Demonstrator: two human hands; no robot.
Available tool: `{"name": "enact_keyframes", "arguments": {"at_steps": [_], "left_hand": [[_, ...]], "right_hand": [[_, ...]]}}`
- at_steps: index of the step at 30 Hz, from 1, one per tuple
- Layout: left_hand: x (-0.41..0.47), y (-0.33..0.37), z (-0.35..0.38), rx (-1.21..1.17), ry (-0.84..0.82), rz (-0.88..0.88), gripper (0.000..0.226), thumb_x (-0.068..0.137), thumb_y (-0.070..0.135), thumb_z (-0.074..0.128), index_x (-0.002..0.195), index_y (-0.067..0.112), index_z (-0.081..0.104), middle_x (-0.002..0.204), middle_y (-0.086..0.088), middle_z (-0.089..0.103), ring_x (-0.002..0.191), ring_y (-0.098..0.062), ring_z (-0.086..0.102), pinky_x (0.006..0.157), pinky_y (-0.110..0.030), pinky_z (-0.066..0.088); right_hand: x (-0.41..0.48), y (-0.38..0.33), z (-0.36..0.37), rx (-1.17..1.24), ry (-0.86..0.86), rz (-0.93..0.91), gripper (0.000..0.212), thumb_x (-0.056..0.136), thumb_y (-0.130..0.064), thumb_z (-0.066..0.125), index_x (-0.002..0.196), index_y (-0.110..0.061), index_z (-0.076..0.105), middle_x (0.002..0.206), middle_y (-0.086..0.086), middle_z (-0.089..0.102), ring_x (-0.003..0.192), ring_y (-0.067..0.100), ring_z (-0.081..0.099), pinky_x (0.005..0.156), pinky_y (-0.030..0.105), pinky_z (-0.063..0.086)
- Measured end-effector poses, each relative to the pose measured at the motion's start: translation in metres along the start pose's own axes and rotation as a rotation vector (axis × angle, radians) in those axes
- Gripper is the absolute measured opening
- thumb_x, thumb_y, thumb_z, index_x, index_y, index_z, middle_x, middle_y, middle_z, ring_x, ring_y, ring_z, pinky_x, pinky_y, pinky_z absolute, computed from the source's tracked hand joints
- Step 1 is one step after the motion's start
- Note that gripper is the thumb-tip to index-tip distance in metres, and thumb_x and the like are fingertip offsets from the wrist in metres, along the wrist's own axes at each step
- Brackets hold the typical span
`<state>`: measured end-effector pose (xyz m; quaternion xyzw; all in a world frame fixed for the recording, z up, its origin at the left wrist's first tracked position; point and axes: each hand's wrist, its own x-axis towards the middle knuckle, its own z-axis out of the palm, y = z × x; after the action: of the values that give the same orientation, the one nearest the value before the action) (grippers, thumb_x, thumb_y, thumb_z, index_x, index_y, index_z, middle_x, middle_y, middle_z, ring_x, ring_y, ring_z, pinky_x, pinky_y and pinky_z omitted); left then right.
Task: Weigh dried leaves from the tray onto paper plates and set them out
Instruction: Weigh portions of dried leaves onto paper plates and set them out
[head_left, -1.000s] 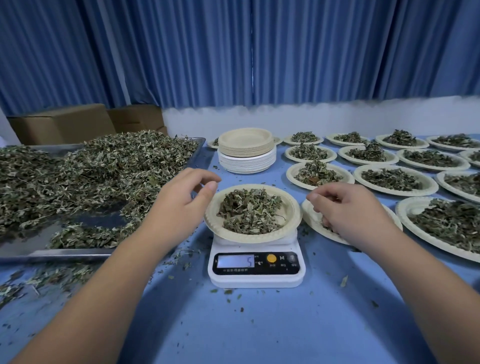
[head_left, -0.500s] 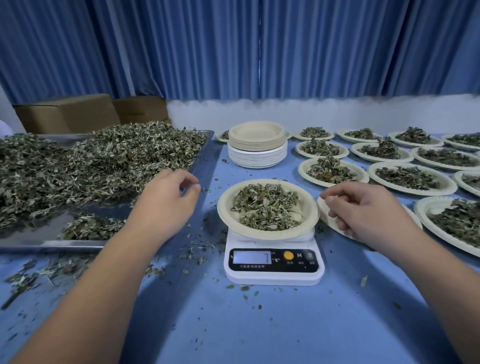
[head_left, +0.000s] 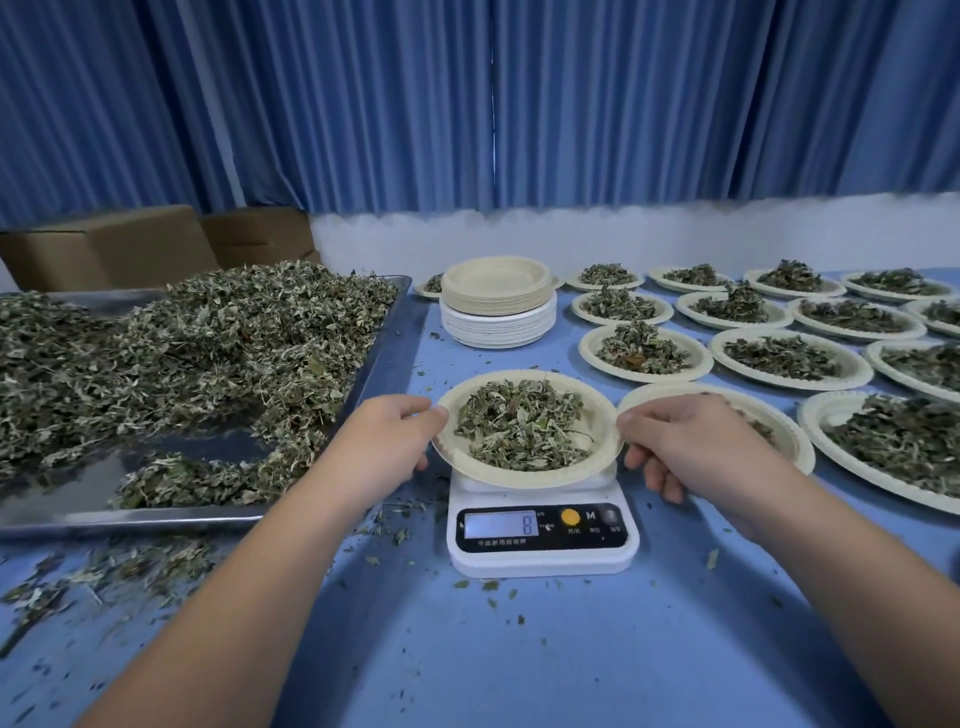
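Dried leaves (head_left: 522, 426) are piled on a paper plate (head_left: 602, 431) pinched by left hand (head_left: 379, 447) and right hand (head_left: 691, 447); over 10 filled plates (head_left: 588, 349) are set out; much is left in the tray (head_left: 130, 521).

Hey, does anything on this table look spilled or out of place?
Yes: loose leaf bits lie scattered on the blue table in front of the tray and around the scale. They are off the tray, so they look spilled. Nothing else stands out.
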<state>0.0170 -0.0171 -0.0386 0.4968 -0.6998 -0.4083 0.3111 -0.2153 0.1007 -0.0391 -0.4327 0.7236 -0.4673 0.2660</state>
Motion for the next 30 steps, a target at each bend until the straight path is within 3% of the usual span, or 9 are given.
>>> {"name": "enact_keyframes", "arguments": {"at_steps": [3,6,8,12,16,20,24,30], "left_hand": [[-0.002,0.002,0.001,-0.183,-0.017,-0.013,0.032,0.096,0.016,0.056,0.127,0.010,0.061,0.055,0.003,0.055,0.044,-0.007,0.047,0.048,-0.022,0.041],[-0.008,0.011,0.003,-0.398,-0.052,0.010,0.018,0.096,0.009,0.055,0.105,0.010,0.070,0.059,-0.003,0.054,0.051,-0.013,0.045,0.053,-0.029,0.041],[-0.015,0.018,0.007,-0.553,-0.097,0.026,0.017,0.095,0.004,0.055,0.097,0.012,0.070,0.061,-0.004,0.056,0.050,-0.012,0.049,0.049,-0.025,0.046],[-0.031,0.030,0.021,-0.734,-0.228,0.076,0.019,0.094,0.000,0.054,0.105,0.005,0.068,0.078,-0.014,0.065,0.057,-0.013,0.058,0.053,-0.024,0.053],[-0.048,0.052,0.046,-0.823,-0.360,0.172,0.027,0.090,0.003,0.054,0.114,0.001,0.066,0.090,-0.018,0.070,0.064,-0.020,0.060,0.057,-0.027,0.055],[-0.069,0.084,0.090,-0.854,-0.460,0.215,0.034,0.093,0.004,0.053,0.125,0.004,0.061,0.091,-0.019,0.068,0.065,-0.022,0.062,0.060,-0.029,0.056],[-0.095,0.125,0.146,-0.912,-0.577,0.225,0.036,0.095,0.000,0.047,0.129,0.007,0.058,0.086,-0.015,0.070,0.062,-0.020,0.065,0.060,-0.027,0.058],[-0.133,0.177,0.224,-0.983,-0.727,0.155,0.032,0.096,0.000,0.047,0.125,0.009,0.057,0.082,-0.011,0.070,0.059,-0.019,0.067,0.052,-0.024,0.055]], "right_hand": [[-0.004,-0.002,0.002,0.097,-0.028,0.002,0.022,0.092,-0.019,0.060,0.080,-0.003,0.070,0.063,0.016,0.063,0.052,0.025,0.050,0.045,0.029,0.039],[-0.011,-0.005,-0.001,0.299,-0.014,0.028,0.015,0.092,-0.011,0.059,0.086,-0.001,0.068,0.056,0.008,0.058,0.047,0.019,0.052,0.043,0.028,0.039],[-0.019,-0.007,-0.006,0.382,0.016,0.052,0.009,0.093,-0.008,0.058,0.093,-0.002,0.065,0.051,0.006,0.056,0.046,0.018,0.054,0.044,0.028,0.042],[-0.036,-0.012,-0.030,0.407,0.047,0.078,0.010,0.094,-0.008,0.056,0.100,-0.001,0.062,0.051,0.006,0.055,0.047,0.019,0.056,0.043,0.026,0.045],[-0.058,-0.016,-0.073,0.359,0.087,0.091,0.017,0.095,-0.008,0.056,0.107,0.003,0.058,0.066,0.018,0.058,0.048,0.022,0.058,0.047,0.029,0.050],[-0.079,-0.009,-0.127,0.311,0.228,0.117,0.014,0.092,-0.005,0.059,0.105,-0.005,0.058,0.059,0.013,0.058,0.045,0.021,0.057,0.060,0.035,0.056],[-0.108,0.009,-0.190,0.257,0.373,0.141,0.015,0.090,-0.002,0.058,0.104,-0.003,0.060,0.063,0.014,0.050,0.038,0.019,0.055,0.042,0.023,0.049],[-0.159,0.045,-0.287,0.234,0.622,0.208,0.007,0.088,0.003,0.055,0.089,0.001,0.061,0.059,0.012,0.051,0.037,0.017,0.051,0.040,0.023,0.049]]}}
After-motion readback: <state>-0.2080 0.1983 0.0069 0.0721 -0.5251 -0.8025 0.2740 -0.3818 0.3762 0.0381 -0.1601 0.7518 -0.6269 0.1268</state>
